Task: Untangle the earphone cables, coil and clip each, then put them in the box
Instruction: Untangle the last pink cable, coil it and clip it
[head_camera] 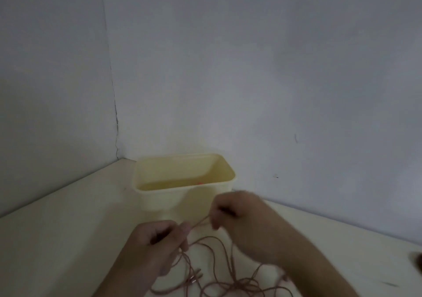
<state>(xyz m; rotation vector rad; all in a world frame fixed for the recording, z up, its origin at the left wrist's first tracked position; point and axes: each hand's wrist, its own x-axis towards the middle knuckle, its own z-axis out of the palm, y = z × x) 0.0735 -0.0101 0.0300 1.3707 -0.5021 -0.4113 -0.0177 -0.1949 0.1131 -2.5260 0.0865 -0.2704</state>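
My left hand (157, 239) pinches a strand of the pinkish earphone cable (217, 274) between thumb and curled fingers. My right hand (235, 212), blurred, grips the same strand just beside it, so a short stretch runs taut between them. The rest hangs in loose tangled loops onto the table (57, 239) below my wrists. The cream box (182, 196) stands open just beyond, near the wall corner.

One head-worn view looks forward and down from close above the pale box (183, 182), which sits mid-frame in the worktop (57, 239) corner; walls fill the upper half beyond the box.
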